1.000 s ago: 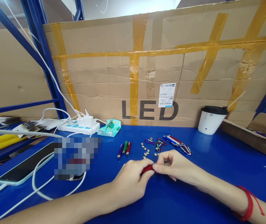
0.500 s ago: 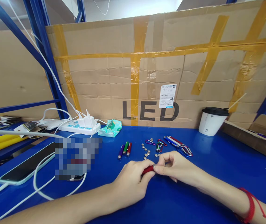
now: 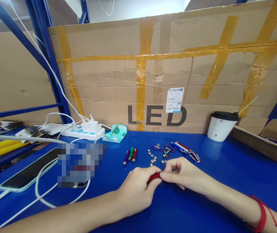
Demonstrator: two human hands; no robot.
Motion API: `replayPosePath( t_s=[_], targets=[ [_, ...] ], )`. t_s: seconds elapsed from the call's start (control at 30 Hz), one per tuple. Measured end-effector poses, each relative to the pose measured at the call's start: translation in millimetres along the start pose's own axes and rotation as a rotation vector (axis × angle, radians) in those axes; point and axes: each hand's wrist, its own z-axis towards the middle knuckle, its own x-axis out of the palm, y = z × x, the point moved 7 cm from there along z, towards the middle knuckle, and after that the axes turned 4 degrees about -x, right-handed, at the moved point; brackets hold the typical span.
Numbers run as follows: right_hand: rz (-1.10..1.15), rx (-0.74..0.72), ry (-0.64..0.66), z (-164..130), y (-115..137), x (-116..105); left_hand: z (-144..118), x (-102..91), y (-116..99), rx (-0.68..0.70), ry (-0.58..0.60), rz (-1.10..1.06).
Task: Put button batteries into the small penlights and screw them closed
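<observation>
My left hand (image 3: 142, 186) is wrapped round a small red flashlight tube (image 3: 154, 176), whose right end sticks out between thumb and forefinger. At that end the thumb and fingertips of my right hand (image 3: 183, 174) are pinched together. A speck of grey shows between them, too small to name. Just beyond the hands lie several silver button cells (image 3: 152, 160). Purple (image 3: 126, 158), green (image 3: 131, 154) and red (image 3: 134, 155) flashlight tubes rest side by side, left of the cells. Small carabiners (image 3: 167, 149) are behind my right hand.
Pen-like tubes with carabiners (image 3: 185, 151) lie right of the cells. A lidded paper cup (image 3: 222, 127) stands at the back right beside an open cardboard box (image 3: 262, 142). To the left are a phone (image 3: 28, 170), white cables, a power strip (image 3: 82, 131) and a green packet (image 3: 115, 133).
</observation>
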Motion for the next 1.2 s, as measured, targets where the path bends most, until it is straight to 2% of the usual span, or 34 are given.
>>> replayPosePath(
  t_s=[1.2],
  targets=[
    [-0.009, -0.014, 0.034, 0.1, -3.1, 1.5, -1.0, -1.9, -1.2, -0.013, -0.013, 0.036]
  ],
)
